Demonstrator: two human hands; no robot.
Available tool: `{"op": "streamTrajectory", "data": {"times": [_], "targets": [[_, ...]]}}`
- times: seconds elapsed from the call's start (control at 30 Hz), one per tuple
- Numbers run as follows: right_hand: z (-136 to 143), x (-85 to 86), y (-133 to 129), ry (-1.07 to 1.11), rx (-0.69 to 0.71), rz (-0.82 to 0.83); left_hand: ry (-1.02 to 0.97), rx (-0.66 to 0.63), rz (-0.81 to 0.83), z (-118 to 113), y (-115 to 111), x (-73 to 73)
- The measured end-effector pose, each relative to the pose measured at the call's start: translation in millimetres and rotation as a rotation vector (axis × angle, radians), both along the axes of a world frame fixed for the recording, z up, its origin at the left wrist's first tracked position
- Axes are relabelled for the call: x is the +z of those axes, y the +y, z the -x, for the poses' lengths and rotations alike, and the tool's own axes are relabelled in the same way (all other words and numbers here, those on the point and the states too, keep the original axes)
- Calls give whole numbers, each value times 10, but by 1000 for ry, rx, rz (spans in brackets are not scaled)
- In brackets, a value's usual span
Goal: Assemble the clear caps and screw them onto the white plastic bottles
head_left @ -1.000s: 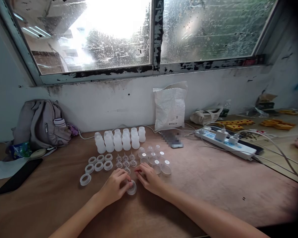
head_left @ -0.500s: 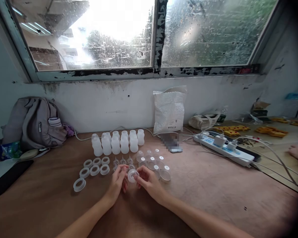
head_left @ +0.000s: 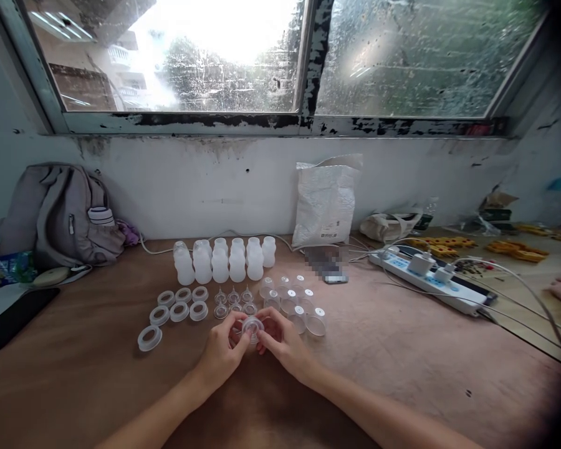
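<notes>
The left hand (head_left: 224,352) and the right hand (head_left: 283,343) meet just above the wooden surface (head_left: 402,368), fingers of both pinching one small translucent ring cap (head_left: 252,325) held between them, raised slightly off the surface. Behind the hands stand six white plastic bottles (head_left: 224,262) in a row, upright and uncapped; what is in them cannot be told. In front of the bottles, to the left, lie loose ring caps (head_left: 177,307) like the held one, one of them (head_left: 149,337) apart from the rest. Small clear nipples (head_left: 234,302) sit in the middle, and clear dome covers (head_left: 299,305) cluster to the right, some lying on their sides. A white plastic bag (head_left: 326,202) leans against the wall, its contents hidden. A grey backpack (head_left: 58,215) with a bottle in its side pocket stands at the left, and a power strip (head_left: 432,277) lies at the right.
</notes>
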State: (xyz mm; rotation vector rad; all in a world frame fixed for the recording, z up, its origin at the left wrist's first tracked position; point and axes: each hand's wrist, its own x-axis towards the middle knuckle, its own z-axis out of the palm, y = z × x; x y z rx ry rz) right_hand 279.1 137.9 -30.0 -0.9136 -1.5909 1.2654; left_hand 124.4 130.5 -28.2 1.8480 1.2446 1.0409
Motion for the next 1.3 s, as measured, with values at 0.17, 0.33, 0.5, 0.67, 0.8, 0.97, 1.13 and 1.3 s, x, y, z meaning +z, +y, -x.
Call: {"op": "streamTrajectory", "data": {"times": [0.17, 0.33, 0.5, 0.67, 0.8, 0.97, 1.13, 1.3], "targets": [[2, -55, 24, -43, -30, -45, -5, -23, -26, 0, -4, -7], [2, -72, 14, -116, -67, -99, 5, 9, -26, -14, 10, -39], [1, -17, -11, -213, -114, -195, 12, 27, -13, -38, -4, -40], [17, -24, -2, -209, -120, -213, 45, 51, -8, -67, 2, -50], [34, -46, 3, -232, -167, -212, 71, 79, -46, -82, 19, -59], [27, 7, -12, -263, -157, -217, 23, 38, -35, -76, 24, -53], [11, 30, -14, -278, -175, -217, -33, -4, 10, -63, 22, -81], [17, 26, -10, -270, -176, -194, -16, -15, 13, -54, 24, -80]]}}
